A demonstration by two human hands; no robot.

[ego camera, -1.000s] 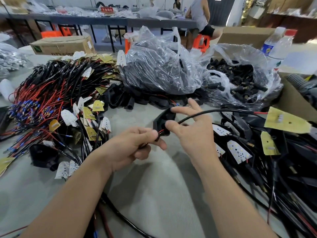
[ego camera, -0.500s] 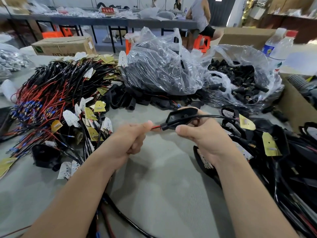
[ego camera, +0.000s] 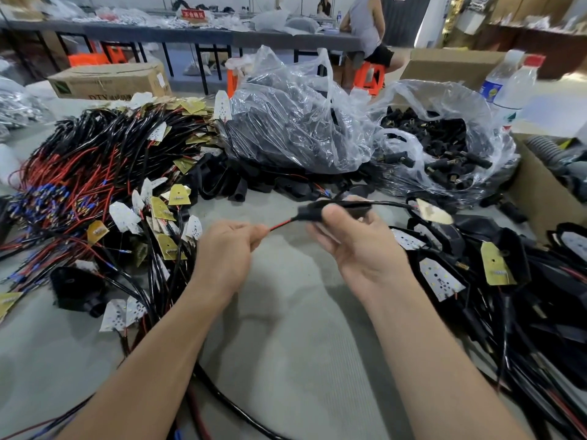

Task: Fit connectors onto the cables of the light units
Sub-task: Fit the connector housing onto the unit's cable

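Note:
My right hand (ego camera: 355, 242) grips a black housing (ego camera: 313, 212) threaded on a black cable (ego camera: 387, 204) that runs right to a small LED board (ego camera: 433, 211). Red wire (ego camera: 279, 224) comes out of the housing's left end. My left hand (ego camera: 227, 246) pinches that wire's end between thumb and fingers. The wire is stretched straight between both hands above the grey table (ego camera: 286, 360).
A heap of red and black wired LED boards (ego camera: 104, 173) lies at the left. Two clear bags hold black housings (ego camera: 295, 122) and black connectors (ego camera: 444, 147). Finished units (ego camera: 508, 281) pile at the right beside a cardboard box (ego camera: 540, 192) and water bottles (ego camera: 514, 87).
My hands have pulled apart: the left drew the red wire out to the left, while the right turned the housing flat and slid it along the cable.

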